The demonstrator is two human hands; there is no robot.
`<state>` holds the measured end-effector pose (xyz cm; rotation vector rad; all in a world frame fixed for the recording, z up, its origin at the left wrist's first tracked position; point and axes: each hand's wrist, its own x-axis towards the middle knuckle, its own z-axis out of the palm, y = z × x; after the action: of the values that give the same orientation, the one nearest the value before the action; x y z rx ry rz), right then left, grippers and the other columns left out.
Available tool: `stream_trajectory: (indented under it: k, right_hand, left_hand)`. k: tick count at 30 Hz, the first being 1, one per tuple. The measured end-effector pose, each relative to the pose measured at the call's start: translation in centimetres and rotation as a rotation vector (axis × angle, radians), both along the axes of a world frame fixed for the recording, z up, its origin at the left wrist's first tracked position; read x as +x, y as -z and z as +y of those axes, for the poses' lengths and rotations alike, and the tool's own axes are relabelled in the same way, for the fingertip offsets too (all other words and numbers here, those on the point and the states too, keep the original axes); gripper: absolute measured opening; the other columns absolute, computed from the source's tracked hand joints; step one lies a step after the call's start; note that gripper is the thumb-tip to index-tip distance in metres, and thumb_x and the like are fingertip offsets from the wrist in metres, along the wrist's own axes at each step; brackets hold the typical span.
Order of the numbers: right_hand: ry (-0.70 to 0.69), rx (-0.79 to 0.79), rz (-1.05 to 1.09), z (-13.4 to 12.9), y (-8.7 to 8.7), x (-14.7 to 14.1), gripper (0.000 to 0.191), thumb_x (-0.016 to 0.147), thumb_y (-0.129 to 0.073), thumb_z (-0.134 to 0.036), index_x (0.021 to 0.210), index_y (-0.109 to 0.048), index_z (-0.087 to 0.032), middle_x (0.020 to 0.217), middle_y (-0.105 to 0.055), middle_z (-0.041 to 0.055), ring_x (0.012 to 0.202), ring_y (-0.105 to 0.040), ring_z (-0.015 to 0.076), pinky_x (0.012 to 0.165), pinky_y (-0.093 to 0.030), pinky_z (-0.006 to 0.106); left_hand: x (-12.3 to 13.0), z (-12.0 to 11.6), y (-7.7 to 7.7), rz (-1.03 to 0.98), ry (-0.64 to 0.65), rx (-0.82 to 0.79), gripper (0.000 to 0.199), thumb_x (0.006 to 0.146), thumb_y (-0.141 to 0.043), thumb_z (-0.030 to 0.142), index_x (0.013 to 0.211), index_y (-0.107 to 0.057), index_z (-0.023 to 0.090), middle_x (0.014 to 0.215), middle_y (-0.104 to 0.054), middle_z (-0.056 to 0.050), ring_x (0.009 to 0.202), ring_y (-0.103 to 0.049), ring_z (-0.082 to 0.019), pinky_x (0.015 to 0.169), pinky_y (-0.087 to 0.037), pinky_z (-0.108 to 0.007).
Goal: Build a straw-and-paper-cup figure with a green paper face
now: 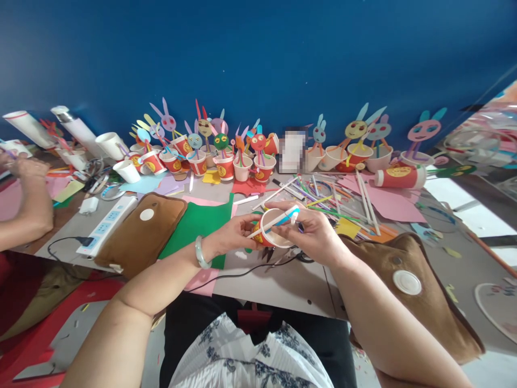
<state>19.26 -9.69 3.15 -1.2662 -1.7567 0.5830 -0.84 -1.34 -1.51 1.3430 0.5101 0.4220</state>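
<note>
Left of your fingers (247,220), you have 1 brown pouch (141,231) bearing 1 white disc (147,215), just beside a white power strip (107,223) with 1 black plug (84,242) in its near end. A white charger block (88,205) sits farther left of your fingers, and another person's forearm (38,199) farther left still. Beyond your fingers you face a blue wall (258,54), with a white tumbler (75,126) far to the left. Right of your fingers lies a 2nd brown pouch (428,302). A black cable (250,272) runs below them.
</note>
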Motion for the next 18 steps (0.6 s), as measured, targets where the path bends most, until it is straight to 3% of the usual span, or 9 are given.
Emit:
stream_trajectory:
  k: [6, 18]
  right_hand:
    - [0.035, 0.079, -0.095, -0.07, -0.05, -0.16, 0.017, 0.090, -0.063, -0.025, 0.091, -0.080, -0.025, 0.115, -0.076, 0.0072, 0.116, -0.066, 0.0311, 0.103, -0.048, 0.049]
    - [0.056, 0.153, -0.189, 0.07, 0.33, -0.36, 0.020, 0.088, -0.062, -0.020, 0.095, -0.079, -0.026, 0.118, -0.076, 0.0074, 0.115, -0.065, 0.0303, 0.102, -0.048, 0.051]
  left_hand:
    - [0.13, -0.21, 0.08, 0.011, -0.006, 0.042, 0.058, 0.064, -0.086, 0.017, 0.119, -0.069, 0.014, 0.099, -0.071, -0.008, 0.088, -0.065, -0.017, 0.079, -0.052, -0.028]
    - [0.19, -0.47, 0.01, 0.052, -0.052, 0.086, 0.056, 0.063, -0.085, 0.017, 0.116, -0.068, 0.014, 0.091, -0.070, -0.005, 0.082, -0.064, -0.015, 0.076, -0.051, -0.028]
